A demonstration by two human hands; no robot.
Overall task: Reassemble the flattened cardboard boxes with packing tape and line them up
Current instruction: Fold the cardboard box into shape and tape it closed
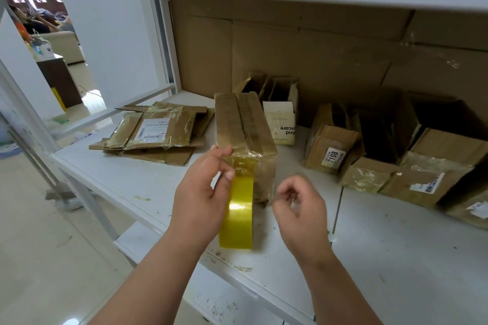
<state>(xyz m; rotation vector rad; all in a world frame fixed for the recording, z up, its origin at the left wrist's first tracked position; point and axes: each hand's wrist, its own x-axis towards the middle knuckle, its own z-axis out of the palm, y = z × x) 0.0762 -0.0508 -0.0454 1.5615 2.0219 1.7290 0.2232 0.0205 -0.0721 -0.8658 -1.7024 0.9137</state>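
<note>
Head view. On the white shelf we see a tall box standing upright at the centre, its top seam covered with tape. The left hand grips a yellow roll of tape, fingers curled round it and thumb on its upper edge, with the roll held against the near face of the box. The right hand hovers just to the right of the roll, its fingers curled with thumb and forefinger nearly together; motion blur hides whether they pinch a strip of tape, so we cannot tell. To the left lies a stack of flattened boxes. Behind stands a white carton, and to the right a row of open boxes.
</note>
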